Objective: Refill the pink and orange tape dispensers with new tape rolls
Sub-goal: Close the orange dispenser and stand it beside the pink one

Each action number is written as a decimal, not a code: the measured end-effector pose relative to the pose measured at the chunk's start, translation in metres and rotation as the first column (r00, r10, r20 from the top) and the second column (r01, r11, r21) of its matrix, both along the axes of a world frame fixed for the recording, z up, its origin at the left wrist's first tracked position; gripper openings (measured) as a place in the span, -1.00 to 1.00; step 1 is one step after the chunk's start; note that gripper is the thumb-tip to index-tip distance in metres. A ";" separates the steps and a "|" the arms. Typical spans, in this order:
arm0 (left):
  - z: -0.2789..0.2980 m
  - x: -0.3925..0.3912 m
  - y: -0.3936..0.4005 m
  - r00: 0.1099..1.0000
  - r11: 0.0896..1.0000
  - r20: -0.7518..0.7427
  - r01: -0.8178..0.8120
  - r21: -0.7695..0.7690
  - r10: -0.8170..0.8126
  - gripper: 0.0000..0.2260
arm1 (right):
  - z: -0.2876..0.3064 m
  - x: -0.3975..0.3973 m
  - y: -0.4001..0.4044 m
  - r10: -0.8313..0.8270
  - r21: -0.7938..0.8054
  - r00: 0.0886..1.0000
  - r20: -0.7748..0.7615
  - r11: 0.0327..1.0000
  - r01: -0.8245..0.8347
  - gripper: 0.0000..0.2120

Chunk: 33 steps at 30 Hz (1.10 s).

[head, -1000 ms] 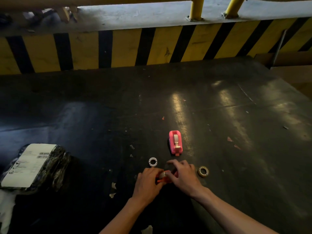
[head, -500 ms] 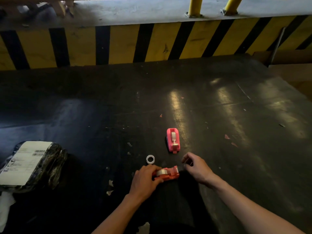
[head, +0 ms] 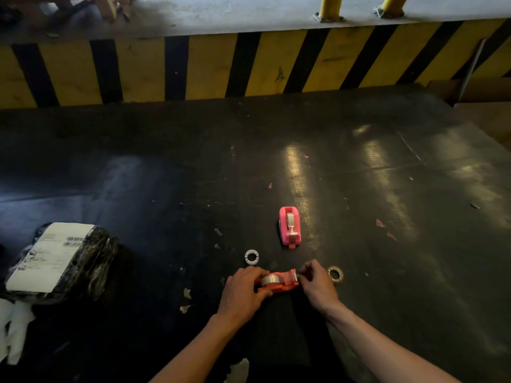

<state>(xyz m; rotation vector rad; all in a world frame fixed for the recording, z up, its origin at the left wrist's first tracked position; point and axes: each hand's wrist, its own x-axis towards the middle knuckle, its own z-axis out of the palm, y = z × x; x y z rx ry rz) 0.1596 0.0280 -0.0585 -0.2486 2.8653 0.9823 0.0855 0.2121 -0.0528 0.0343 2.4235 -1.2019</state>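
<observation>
The orange tape dispenser (head: 279,281) lies on the dark table near me, with a clear tape roll (head: 269,279) seated in it. My left hand (head: 243,291) grips its left, rear end. My right hand (head: 318,283) pinches at the cutter end on its right, apparently on the tape's end. The pink dispenser (head: 289,227) stands alone a little farther back, a roll inside it and its cutter facing me. A white empty core (head: 252,257) lies left of it and a brownish, nearly spent roll (head: 335,273) lies just right of my right hand.
A black plastic parcel with a white shipping label (head: 59,261) sits at the left edge, with white paper below it. A yellow and black striped barrier (head: 210,67) runs along the table's far side. Small paper and tape scraps dot the dark surface (head: 387,189).
My right hand pulled away to the right of the orange dispenser half a second ago and has come back to its cutter end. My left hand has stayed on the dispenser.
</observation>
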 end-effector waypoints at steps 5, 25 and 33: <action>-0.001 0.000 -0.003 0.998 0.998 0.047 0.050 0.024 -0.051 -0.55 | 0.002 -0.006 0.001 0.052 0.061 0.998 0.046 0.997 -0.055 -0.81; -0.052 0.003 -0.053 0.972 0.905 -0.005 -0.220 -0.364 0.235 -0.47 | 0.038 -0.023 -0.043 0.870 0.474 0.486 -0.080 0.462 -0.749 -0.40; -0.053 0.001 -0.052 0.974 0.886 -0.011 -0.212 -0.412 0.228 -0.48 | 0.055 -0.092 -0.094 0.500 0.276 0.848 -0.173 0.851 -0.446 -0.51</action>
